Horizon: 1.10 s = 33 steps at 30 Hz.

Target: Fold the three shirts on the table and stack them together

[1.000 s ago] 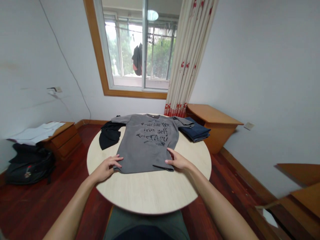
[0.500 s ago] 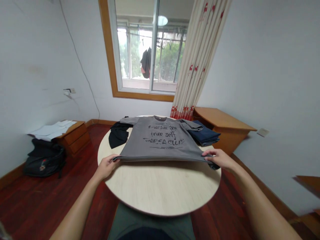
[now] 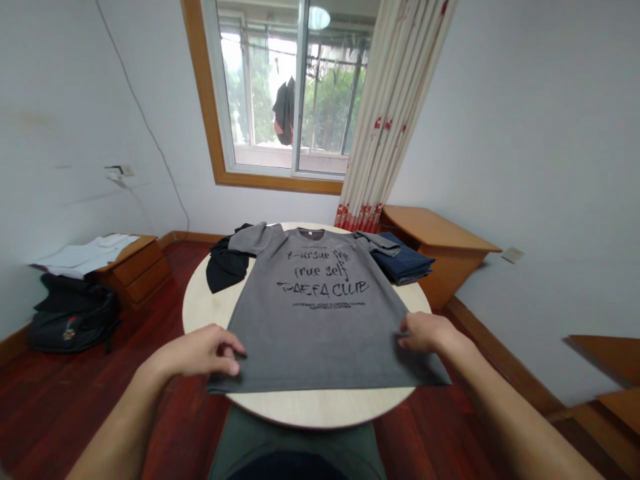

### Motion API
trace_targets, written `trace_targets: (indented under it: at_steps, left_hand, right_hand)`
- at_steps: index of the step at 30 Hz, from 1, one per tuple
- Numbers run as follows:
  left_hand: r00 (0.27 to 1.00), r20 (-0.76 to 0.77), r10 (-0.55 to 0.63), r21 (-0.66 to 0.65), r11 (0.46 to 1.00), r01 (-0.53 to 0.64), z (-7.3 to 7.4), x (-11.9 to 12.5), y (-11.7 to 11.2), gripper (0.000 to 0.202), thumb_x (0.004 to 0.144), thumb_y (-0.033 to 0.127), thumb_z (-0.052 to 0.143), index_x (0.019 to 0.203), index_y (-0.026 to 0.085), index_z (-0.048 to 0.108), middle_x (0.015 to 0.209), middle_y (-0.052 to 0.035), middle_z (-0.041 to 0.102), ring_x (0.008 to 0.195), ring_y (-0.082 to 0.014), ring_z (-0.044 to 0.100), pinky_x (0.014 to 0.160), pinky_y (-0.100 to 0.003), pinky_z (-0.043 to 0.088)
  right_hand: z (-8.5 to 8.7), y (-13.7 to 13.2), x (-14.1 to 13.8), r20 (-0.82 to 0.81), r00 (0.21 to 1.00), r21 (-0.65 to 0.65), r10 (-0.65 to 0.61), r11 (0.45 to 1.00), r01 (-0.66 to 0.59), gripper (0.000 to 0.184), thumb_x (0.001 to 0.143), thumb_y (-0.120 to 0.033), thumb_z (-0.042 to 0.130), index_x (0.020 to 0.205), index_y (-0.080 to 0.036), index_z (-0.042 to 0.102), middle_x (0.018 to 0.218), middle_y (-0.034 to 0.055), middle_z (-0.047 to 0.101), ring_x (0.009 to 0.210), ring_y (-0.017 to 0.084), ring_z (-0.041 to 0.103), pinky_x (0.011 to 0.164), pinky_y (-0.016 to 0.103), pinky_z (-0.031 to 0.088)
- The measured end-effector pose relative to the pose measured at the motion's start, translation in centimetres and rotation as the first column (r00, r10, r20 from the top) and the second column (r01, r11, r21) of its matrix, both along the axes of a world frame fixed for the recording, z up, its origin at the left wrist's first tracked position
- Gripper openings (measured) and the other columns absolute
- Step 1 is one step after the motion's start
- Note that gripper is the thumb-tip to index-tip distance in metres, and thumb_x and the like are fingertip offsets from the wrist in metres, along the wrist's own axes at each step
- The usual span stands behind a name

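Note:
A grey T-shirt [image 3: 320,320] with black lettering lies spread flat on a round pale wooden table [image 3: 310,405], collar at the far side, hem near me. My left hand [image 3: 197,352] pinches the shirt's near left corner at the table's edge. My right hand [image 3: 425,332] grips the shirt's right side near the hem. Both hands are closed on the cloth.
A black garment [image 3: 226,265] lies at the table's far left and folded dark blue jeans [image 3: 403,264] at its far right. A wooden cabinet [image 3: 435,247] stands on the right by a curtain [image 3: 387,113]. A low drawer unit [image 3: 133,261] and a black bag [image 3: 67,327] are left.
The shirt was lifted by its hem, pulled toward me and laid flat again; its hem now reaches the table's near edge. Both hands moved closer to me, still holding it.

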State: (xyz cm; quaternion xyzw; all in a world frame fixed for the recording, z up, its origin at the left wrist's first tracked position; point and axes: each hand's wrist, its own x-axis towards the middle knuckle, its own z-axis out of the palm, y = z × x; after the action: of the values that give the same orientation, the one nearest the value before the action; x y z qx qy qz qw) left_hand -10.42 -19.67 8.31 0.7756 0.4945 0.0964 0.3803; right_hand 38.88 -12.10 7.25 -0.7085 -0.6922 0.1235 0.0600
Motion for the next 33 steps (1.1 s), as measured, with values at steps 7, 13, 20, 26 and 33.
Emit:
trace_targets:
  at_steps: [7,13,20,26,33]
  left_hand:
    - [0.989,-0.137,-0.053,0.471,0.875,0.112,-3.0,12.2,11.0,0.053,0.099,0.047,0.038,0.139,0.018,0.057,0.148,-0.0107,0.052,0.137,-0.0262,0.046,0.117,-0.041,0.031]
    - [0.936,-0.308,0.168,0.508,0.862,0.012,-8.2,11.8,15.7,0.057,0.101,0.053,0.033,0.15,0.026,0.043,0.161,-0.008,0.03,0.15,-0.0288,0.024,0.119,-0.057,0.018]
    - [0.884,-0.306,0.353,0.541,0.828,-0.144,-9.9,5.7,16.6,0.068,0.098,0.063,0.03,0.152,0.024,0.039,0.162,-0.0084,0.028,0.151,-0.0305,0.02,0.119,-0.053,0.017]
    - [0.831,-0.394,0.393,0.56,0.819,-0.122,-7.7,6.6,17.4,0.062,0.096,0.06,0.037,0.138,0.019,0.056,0.15,-0.0154,0.048,0.138,-0.0373,0.042,0.11,-0.053,0.034]
    - [0.891,-0.343,0.297,0.63,0.777,-0.016,-7.2,11.4,23.2,0.051,0.098,0.047,0.039,0.137,0.019,0.056,0.153,-0.0142,0.045,0.143,-0.0353,0.035,0.116,-0.058,0.022]
  right_hand:
    - [-1.7,5.3,-16.1,0.023,0.881,0.226,0.473,0.856,-0.465,0.051,0.094,-0.038,0.051,0.141,-0.019,0.054,0.148,0.013,0.051,0.139,0.028,0.043,0.117,0.042,0.028]
    - [-6.8,10.3,-15.8,0.04,0.933,0.159,0.357,0.92,-0.359,0.058,0.102,-0.047,0.03,0.153,-0.019,0.037,0.161,0.0089,0.03,0.151,0.022,0.022,0.121,0.046,0.015]
    - [-7.9,12.6,-4.8,0.103,0.992,0.121,0.076,0.989,-0.088,0.067,0.101,-0.054,0.026,0.156,-0.015,0.03,0.164,0.0103,0.023,0.152,0.023,0.018,0.121,0.044,0.014]
    - [-5.9,13.7,-6.1,0.17,0.985,0.087,0.018,0.996,-0.033,0.061,0.1,-0.049,0.035,0.146,-0.01,0.046,0.156,0.0181,0.038,0.144,0.031,0.034,0.117,0.052,0.021]
    - [-5.0,18.7,-15.0,0.006,0.955,0.151,0.295,0.944,-0.293,0.055,0.102,-0.046,0.032,0.148,-0.018,0.043,0.159,0.0116,0.036,0.149,0.025,0.026,0.119,0.048,0.019]
